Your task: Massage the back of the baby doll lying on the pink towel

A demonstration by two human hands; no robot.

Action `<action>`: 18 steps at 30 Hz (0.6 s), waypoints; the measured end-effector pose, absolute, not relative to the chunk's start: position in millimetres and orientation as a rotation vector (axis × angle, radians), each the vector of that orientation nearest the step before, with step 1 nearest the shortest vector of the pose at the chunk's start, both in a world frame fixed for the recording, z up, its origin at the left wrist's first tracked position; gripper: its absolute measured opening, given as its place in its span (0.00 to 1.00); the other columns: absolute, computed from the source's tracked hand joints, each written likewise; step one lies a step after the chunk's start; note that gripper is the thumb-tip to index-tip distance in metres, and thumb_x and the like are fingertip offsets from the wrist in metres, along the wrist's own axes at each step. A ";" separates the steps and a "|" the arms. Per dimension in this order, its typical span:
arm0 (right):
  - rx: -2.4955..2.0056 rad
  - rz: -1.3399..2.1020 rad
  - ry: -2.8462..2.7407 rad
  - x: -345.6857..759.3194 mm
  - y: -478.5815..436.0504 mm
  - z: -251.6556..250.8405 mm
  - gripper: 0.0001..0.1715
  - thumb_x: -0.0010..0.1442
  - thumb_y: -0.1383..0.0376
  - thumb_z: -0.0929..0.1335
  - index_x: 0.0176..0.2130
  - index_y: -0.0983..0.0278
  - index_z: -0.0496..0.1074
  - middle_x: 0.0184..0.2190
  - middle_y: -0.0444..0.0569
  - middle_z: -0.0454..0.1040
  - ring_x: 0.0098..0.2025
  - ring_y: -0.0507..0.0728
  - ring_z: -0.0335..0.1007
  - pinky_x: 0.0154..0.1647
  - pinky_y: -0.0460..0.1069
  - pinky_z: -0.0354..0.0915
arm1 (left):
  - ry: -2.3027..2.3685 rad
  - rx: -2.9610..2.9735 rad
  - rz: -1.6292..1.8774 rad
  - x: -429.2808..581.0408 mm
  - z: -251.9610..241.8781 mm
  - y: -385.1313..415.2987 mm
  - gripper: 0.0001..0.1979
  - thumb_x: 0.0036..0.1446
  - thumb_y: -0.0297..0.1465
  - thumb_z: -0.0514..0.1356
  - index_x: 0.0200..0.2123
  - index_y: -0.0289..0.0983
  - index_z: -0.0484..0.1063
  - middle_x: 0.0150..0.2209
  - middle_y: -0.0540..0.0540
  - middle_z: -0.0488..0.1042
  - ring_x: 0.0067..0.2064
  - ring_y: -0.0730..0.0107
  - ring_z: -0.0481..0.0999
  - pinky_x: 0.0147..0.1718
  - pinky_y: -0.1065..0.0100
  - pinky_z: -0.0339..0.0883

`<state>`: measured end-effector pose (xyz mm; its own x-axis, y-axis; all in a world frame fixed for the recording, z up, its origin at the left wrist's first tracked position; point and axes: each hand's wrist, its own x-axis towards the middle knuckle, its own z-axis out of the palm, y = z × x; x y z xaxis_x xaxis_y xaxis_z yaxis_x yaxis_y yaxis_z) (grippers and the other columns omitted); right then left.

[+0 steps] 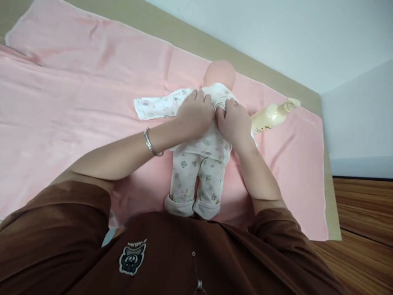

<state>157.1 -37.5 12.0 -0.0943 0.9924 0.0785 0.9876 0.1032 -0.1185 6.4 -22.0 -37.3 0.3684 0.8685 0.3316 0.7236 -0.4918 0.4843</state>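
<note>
A baby doll [220, 73] lies on its back on a pink blanket [76, 94], head away from me, dressed in a white printed top and trousers [199, 172]. My left hand [195, 114] rests on the doll's chest, fingers curled into the top's fabric near the collar. My right hand [235, 122] sits beside it on the chest, fingers also closed on the fabric. The two hands touch at the middle of the top. One empty sleeve [156, 107] lies flat out to the left. A silver bangle [151, 142] circles my left wrist.
A pale yellow pump bottle [272, 116] lies on its side on the blanket just right of the doll. The blanket covers a beige mat [333, 213] whose right edge meets a wooden floor [365, 229]. A white wall runs behind.
</note>
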 end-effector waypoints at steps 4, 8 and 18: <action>-2.016 0.185 -2.228 163.8 -26.6 16.0 0.33 0.76 0.60 0.58 0.69 0.78 0.64 0.73 0.67 0.62 0.75 0.71 0.59 0.77 0.65 0.58 | 1.452 2.455 0.710 10.3 -25.6 -33.6 0.25 0.72 0.33 0.45 0.63 0.31 0.70 0.63 0.31 0.73 0.74 0.39 0.62 0.76 0.40 0.53; -2.020 0.218 -2.269 166.5 -37.6 33.7 0.23 0.76 0.56 0.60 0.52 0.68 0.76 0.53 0.63 0.79 0.58 0.71 0.75 0.60 0.64 0.72 | 1.398 2.541 0.598 2.3 -17.9 -11.7 0.22 0.70 0.29 0.44 0.46 0.32 0.78 0.49 0.31 0.77 0.62 0.39 0.73 0.68 0.38 0.65; -1.875 0.213 -2.234 165.4 -32.9 15.4 0.24 0.78 0.57 0.59 0.57 0.71 0.72 0.61 0.66 0.74 0.68 0.71 0.67 0.71 0.63 0.64 | 1.545 2.367 0.733 -0.9 -28.0 -5.2 0.27 0.74 0.37 0.43 0.62 0.27 0.70 0.62 0.27 0.73 0.68 0.40 0.69 0.72 0.40 0.60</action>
